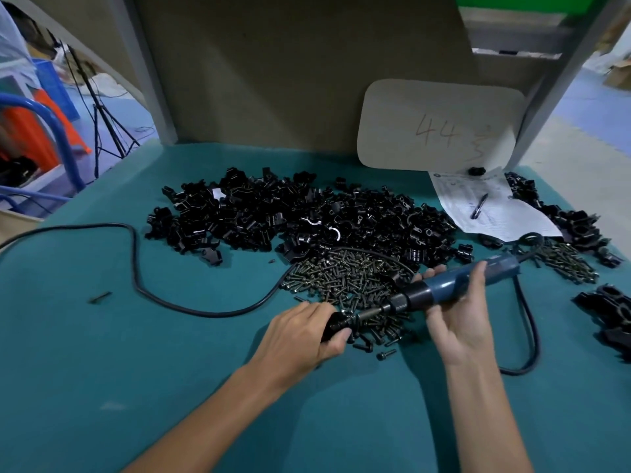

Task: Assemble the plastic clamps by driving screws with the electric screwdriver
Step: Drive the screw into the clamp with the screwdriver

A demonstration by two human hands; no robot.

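While the left hand (304,331) grips a black plastic clamp (333,325) at the near edge of the screw pile (341,274), the right hand (459,312) holds the blue electric screwdriver (457,285), its bit (370,313) against the clamp. Farther back, loose clamps (290,213) lie heaped on the teal worktop (136,370).

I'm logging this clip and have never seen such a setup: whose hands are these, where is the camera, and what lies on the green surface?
There is no machine: one camera worn on a person's head looks down at their bare hands. The left hand grips a black plastic clamp; the right hand holds the blue electric screwdriver, its bit pointed at the clamp. On the green table lie a pile of black clamp parts, a heap of screws, the tool's black cable and a printed sheet with a pen.
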